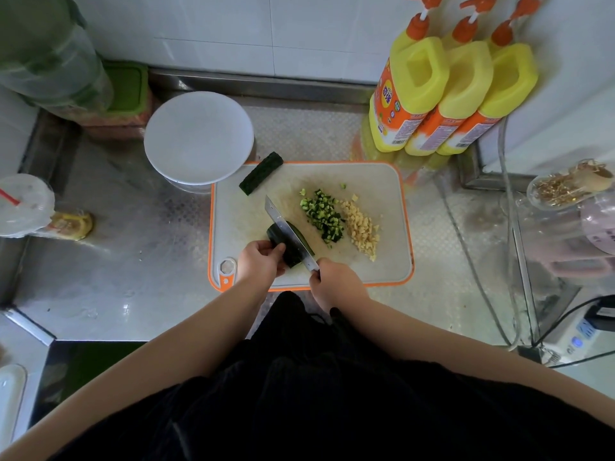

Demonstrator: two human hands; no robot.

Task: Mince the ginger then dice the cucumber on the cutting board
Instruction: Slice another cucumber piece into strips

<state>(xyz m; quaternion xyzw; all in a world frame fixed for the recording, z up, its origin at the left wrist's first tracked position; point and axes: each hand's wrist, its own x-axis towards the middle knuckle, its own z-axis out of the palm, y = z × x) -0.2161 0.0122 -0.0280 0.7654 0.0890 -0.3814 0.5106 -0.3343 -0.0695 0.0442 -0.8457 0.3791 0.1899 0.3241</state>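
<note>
A white cutting board (pixel 382 181) with an orange rim lies on the steel counter. On it sit a pile of minced ginger (pixel 361 227) and, left of that, a pile of diced cucumber (pixel 322 216). My left hand (pixel 258 262) grips a dark green cucumber piece (pixel 283 242) at the board's near side. My right hand (pixel 334 286) holds the handle of a cleaver (pixel 286 229), whose blade lies lengthwise along that piece. Another cucumber piece (pixel 261 173) rests at the board's far left corner.
A white plate (pixel 198 137) on a clear container stands behind the board's left corner. Three yellow bottles (pixel 449 98) stand at the back right. A plastic cup (pixel 23 204) is at far left; a glass jar (pixel 565 194) and cables lie to the right.
</note>
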